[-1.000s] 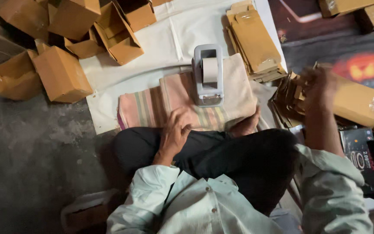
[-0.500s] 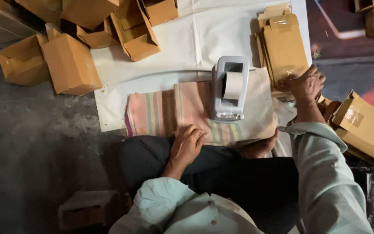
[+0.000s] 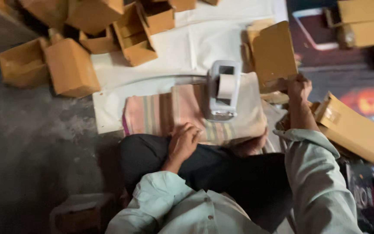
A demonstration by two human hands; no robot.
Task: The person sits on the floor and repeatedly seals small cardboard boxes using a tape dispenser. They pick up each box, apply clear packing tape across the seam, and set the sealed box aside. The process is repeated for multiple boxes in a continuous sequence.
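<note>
My right hand [image 3: 298, 88] grips the lower edge of a flat, unfolded brown cardboard box [image 3: 274, 55] and lifts it off a stack at the right of the white sheet. My left hand [image 3: 183, 141] rests, fingers curled, on my dark trouser knee at the near edge of a striped folded cloth [image 3: 165, 113]. A grey tape dispenser [image 3: 222, 90] with a roll of pale tape stands on that cloth, between my two hands.
Several assembled open cardboard boxes [image 3: 71, 66] lie heaped at the far left on a white sheet [image 3: 187, 47] and the grey floor. More flat cartons [image 3: 355, 130] lie at my right, and others [image 3: 360, 21] at the top right.
My right hand has gone from the cartons at my right to the flat-box stack and raised one box. My left hand stays on my knee. The view has shifted.
</note>
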